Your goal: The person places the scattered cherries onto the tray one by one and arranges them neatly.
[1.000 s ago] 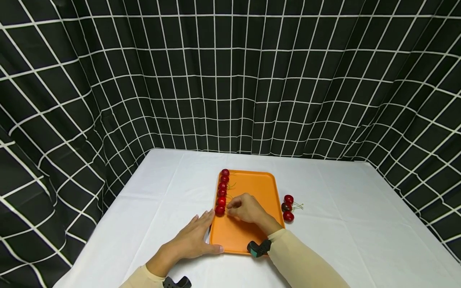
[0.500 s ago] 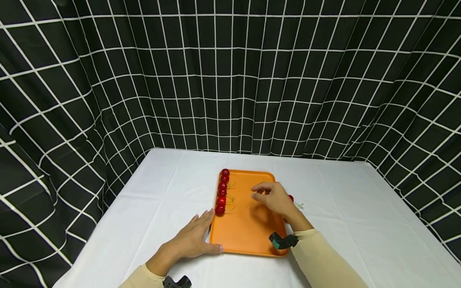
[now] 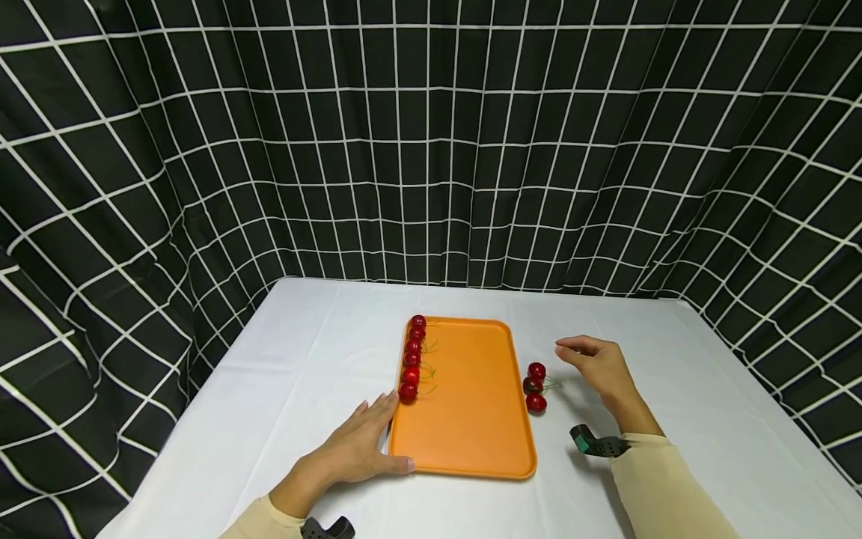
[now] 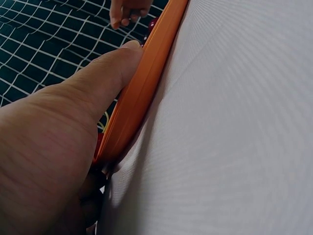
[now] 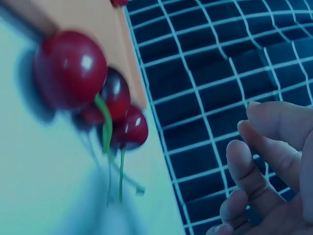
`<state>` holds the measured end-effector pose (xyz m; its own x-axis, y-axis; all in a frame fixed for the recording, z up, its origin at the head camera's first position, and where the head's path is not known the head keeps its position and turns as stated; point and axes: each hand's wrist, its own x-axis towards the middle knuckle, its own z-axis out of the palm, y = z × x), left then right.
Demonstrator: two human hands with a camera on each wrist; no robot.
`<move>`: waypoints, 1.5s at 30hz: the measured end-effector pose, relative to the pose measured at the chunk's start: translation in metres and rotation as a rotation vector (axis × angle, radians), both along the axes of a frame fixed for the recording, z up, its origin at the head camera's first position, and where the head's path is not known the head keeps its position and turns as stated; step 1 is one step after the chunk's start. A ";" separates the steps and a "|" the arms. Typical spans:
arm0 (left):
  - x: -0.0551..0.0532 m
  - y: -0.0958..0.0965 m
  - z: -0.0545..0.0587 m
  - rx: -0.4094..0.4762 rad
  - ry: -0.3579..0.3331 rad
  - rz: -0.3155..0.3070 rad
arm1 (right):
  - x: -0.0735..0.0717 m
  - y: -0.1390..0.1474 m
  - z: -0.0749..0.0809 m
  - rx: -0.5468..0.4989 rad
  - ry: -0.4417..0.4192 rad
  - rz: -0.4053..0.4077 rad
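On the orange tray (image 3: 471, 419), several red cherries with green stems form a row along the left edge; the nearest cherry (image 3: 408, 393) lies by my left fingertips. My left hand (image 3: 357, 448) rests at the tray's near left corner, fingers straight along the side and thumb at the front rim. Right of the tray, three cherries lie on the cloth: a front cherry (image 3: 536, 403), a darker middle cherry (image 3: 533, 385) and a back cherry (image 3: 536, 370). My right hand (image 3: 602, 372) hovers to their right, fingers loosely bent, holding nothing. The right wrist view shows their stems (image 5: 122, 171) pointing away from the tray.
A white cloth (image 3: 323, 352) covers the table. Black curtains (image 3: 444, 150) with a white grid stand behind it and at both sides. Each wrist wears a black strap (image 3: 606, 447).
My right hand has let go near the cherry row and moved right, past the tray, to beyond the loose cherries. My left hand stays at the tray corner.
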<state>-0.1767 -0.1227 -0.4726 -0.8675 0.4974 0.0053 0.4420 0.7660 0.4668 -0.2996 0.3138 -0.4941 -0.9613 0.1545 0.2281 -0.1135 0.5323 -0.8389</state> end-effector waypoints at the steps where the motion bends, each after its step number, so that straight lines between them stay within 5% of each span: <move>1: 0.000 0.000 0.000 0.003 -0.001 0.000 | 0.003 0.001 0.002 -0.003 -0.015 0.000; 8: 0.001 0.002 -0.002 0.002 -0.006 0.004 | 0.046 -0.014 0.042 0.023 -0.156 0.074; 12: 0.001 0.001 -0.001 0.001 0.000 0.000 | 0.058 -0.019 0.048 0.090 -0.193 0.167; 27: 0.002 -0.001 0.002 0.021 0.005 0.016 | 0.056 -0.027 0.042 0.263 -0.094 0.355; 45: 0.000 -0.002 0.001 0.020 0.028 0.041 | 0.054 -0.039 0.038 0.343 -0.023 0.360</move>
<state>-0.1768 -0.1245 -0.4714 -0.8868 0.4606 0.0395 0.4232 0.7745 0.4702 -0.2459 0.2750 -0.4562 -0.9452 -0.2687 0.1855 -0.3244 0.7081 -0.6272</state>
